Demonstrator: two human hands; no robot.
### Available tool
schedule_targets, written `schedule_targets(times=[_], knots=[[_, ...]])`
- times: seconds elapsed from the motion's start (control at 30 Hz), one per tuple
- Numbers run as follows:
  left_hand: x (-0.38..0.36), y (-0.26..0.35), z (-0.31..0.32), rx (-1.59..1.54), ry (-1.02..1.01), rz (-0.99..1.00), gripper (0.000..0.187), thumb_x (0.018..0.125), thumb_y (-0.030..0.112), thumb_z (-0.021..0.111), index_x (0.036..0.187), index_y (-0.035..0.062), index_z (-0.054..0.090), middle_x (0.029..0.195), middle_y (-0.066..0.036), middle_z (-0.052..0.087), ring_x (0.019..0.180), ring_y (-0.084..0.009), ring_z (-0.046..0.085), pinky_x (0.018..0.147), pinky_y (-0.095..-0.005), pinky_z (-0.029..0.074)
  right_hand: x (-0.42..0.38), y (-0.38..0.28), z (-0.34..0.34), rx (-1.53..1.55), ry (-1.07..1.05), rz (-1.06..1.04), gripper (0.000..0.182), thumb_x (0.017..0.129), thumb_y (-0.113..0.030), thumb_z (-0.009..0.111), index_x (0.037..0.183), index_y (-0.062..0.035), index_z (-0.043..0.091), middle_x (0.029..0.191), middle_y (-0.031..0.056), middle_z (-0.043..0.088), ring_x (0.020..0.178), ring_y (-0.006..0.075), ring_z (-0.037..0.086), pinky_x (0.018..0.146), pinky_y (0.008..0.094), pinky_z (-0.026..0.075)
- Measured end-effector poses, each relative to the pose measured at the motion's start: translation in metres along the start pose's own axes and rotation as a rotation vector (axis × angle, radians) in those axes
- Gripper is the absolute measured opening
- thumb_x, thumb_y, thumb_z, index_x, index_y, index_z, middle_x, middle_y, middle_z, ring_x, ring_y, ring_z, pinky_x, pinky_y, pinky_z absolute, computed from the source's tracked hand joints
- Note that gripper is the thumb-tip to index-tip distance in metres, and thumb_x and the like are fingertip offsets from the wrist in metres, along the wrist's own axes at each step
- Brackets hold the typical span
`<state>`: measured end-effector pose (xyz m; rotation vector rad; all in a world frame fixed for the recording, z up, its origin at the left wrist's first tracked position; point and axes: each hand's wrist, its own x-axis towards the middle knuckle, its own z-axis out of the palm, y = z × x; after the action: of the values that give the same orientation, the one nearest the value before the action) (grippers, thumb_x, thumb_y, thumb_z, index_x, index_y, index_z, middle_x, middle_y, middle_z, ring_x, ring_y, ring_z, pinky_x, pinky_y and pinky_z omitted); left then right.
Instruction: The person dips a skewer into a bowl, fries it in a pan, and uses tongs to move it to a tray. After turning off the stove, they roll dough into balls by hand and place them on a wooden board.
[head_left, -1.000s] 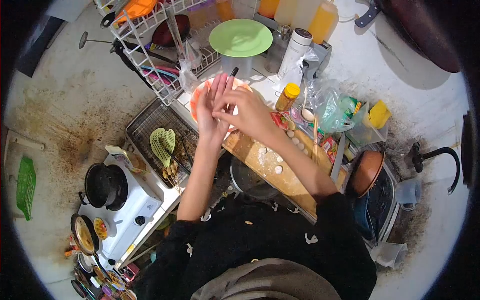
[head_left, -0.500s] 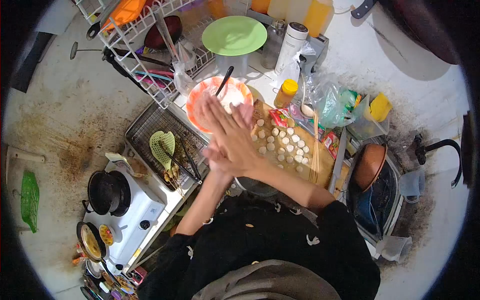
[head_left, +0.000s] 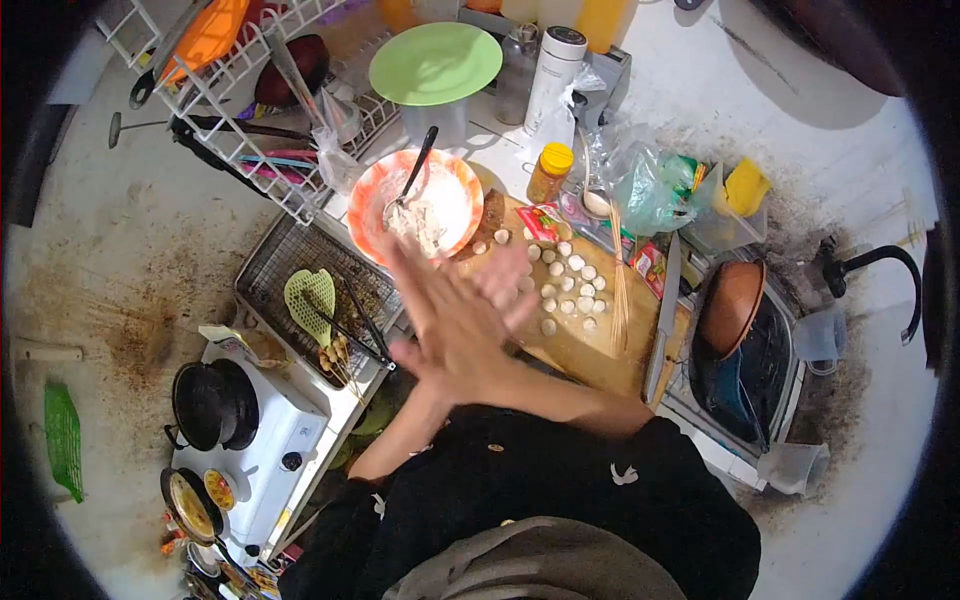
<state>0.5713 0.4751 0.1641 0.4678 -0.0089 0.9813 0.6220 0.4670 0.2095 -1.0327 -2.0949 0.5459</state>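
Note:
My right hand lies across my left hand, palm against palm, in front of the bowl. The fingers of both are stretched out and partly blurred; anything between the palms is hidden. An orange-and-white bowl holds pale dough and a black-handled spoon. To the right, small pale dough pieces lie spread over a wooden board.
Bamboo skewers and a knife lie on the board. A yellow-lidded jar is behind it. A sink is at right; a tray and stove are at left.
My hands have shifted against each other, with the left fingers showing more to the right. More of the bowl and its dough is visible. The whole view has moved slightly.

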Motion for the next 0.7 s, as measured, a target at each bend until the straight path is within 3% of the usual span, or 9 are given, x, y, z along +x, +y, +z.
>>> schedule_targets(times=[0.07, 0.1, 0.17, 0.27, 0.4, 0.47, 0.6, 0.67, 0.7], knots=[[0.002, 0.013, 0.009, -0.767, 0.107, 0.221, 0.082, 0.081, 0.063, 0.029, 0.138, 0.0076, 0.009, 0.142, -0.014, 0.015, 0.13, -0.025, 0.019, 0.104, -0.0454, 0.02, -0.013, 0.006, 0.006, -0.052, 0.008, -0.105, 0.079, 0.084, -0.059, 0.026, 0.136, -0.0006, 0.012, 0.138, 0.0213, 0.021, 0.13, 0.0324, 0.015, 0.105, 0.0468, 0.01], [-0.005, 0.009, 0.008, -0.767, 0.108, 0.215, 0.082, 0.081, 0.063, 0.029, 0.138, 0.0076, 0.009, 0.142, -0.014, 0.015, 0.13, -0.025, 0.019, 0.104, -0.0454, 0.02, -0.015, 0.014, 0.004, -0.054, 0.012, -0.1, 0.079, 0.084, -0.059, 0.026, 0.136, -0.0006, 0.012, 0.138, 0.0213, 0.021, 0.13, 0.0324, 0.015, 0.105, 0.0468, 0.01], [-0.023, -0.003, 0.007, 0.553, 0.406, 0.143, 0.079, 0.083, 0.062, 0.027, 0.138, 0.0081, 0.01, 0.143, -0.015, 0.012, 0.131, -0.0278, 0.015, 0.102, -0.0514, 0.022, -0.013, 0.031, -0.005, -0.237, 0.039, -0.047, 0.078, 0.083, -0.058, 0.028, 0.137, -0.0034, 0.013, 0.139, 0.02, 0.02, 0.131, 0.0325, 0.015, 0.104, 0.0485, 0.009], [-0.014, -0.011, 0.029, 0.114, 0.315, 0.03, 0.076, 0.085, 0.057, 0.028, 0.137, 0.0038, 0.012, 0.141, -0.014, 0.018, 0.13, -0.0244, 0.022, 0.106, -0.0395, 0.019, 0.0, 0.035, -0.002, -0.078, 0.144, 0.102, 0.078, 0.083, -0.059, 0.028, 0.137, -0.0045, 0.013, 0.14, 0.0189, 0.019, 0.131, 0.0323, 0.014, 0.104, 0.0487, 0.009], [0.014, -0.017, -0.057, 0.534, 0.266, 0.174, 0.07, 0.087, 0.054, 0.027, 0.136, 0.0045, 0.018, 0.141, -0.01, 0.021, 0.129, -0.0206, 0.024, 0.106, -0.0362, 0.021, -0.017, 0.003, 0.011, 0.159, 0.12, -0.12, 0.082, 0.082, -0.064, 0.018, 0.137, -0.0028, 0.015, 0.14, 0.0179, 0.02, 0.131, 0.0314, 0.015, 0.104, 0.0482, 0.007], [0.004, 0.008, 0.007, -0.068, 0.085, 0.246, 0.06, 0.091, 0.045, 0.025, 0.135, 0.0049, 0.02, 0.141, -0.009, 0.02, 0.129, -0.0188, 0.024, 0.106, -0.0352, 0.02, -0.018, 0.026, -0.001, 0.011, 0.102, -0.104, 0.083, 0.081, -0.064, 0.019, 0.137, -0.0021, 0.015, 0.14, 0.0185, 0.019, 0.131, 0.0315, 0.015, 0.104, 0.0479, 0.008], [-0.004, -0.015, 0.025, 0.263, 0.508, 0.022, 0.068, 0.089, 0.051, 0.026, 0.134, 0.0005, 0.018, 0.141, -0.01, 0.021, 0.13, -0.0206, 0.022, 0.107, -0.0363, 0.016, 0.0, 0.033, -0.031, -0.081, 0.092, 0.143, 0.085, 0.082, -0.062, 0.025, 0.135, 0.0028, 0.013, 0.141, 0.0201, 0.013, 0.131, 0.0338, 0.012, 0.105, 0.0466, 0.007], [0.006, -0.027, -0.011, 0.056, -0.179, 0.186, 0.071, 0.088, 0.051, 0.027, 0.134, -0.0007, 0.017, 0.141, -0.013, 0.019, 0.13, -0.0213, 0.021, 0.106, -0.034, 0.017, -0.005, 0.024, -0.014, 0.067, 0.114, 0.015, 0.085, 0.082, -0.061, 0.026, 0.135, 0.0034, 0.012, 0.14, 0.021, 0.016, 0.131, 0.0332, 0.014, 0.105, 0.0471, 0.01], [0.011, -0.012, -0.003, -0.174, 0.183, -0.009, 0.064, 0.09, 0.043, 0.024, 0.136, 0.0001, 0.011, 0.143, -0.012, 0.014, 0.132, -0.0213, 0.013, 0.107, -0.032, 0.015, -0.013, 0.014, -0.008, 0.01, 0.057, -0.06, 0.085, 0.082, -0.06, 0.028, 0.135, 0.004, 0.011, 0.14, 0.0214, 0.016, 0.131, 0.0331, 0.014, 0.104, 0.0474, 0.01]])
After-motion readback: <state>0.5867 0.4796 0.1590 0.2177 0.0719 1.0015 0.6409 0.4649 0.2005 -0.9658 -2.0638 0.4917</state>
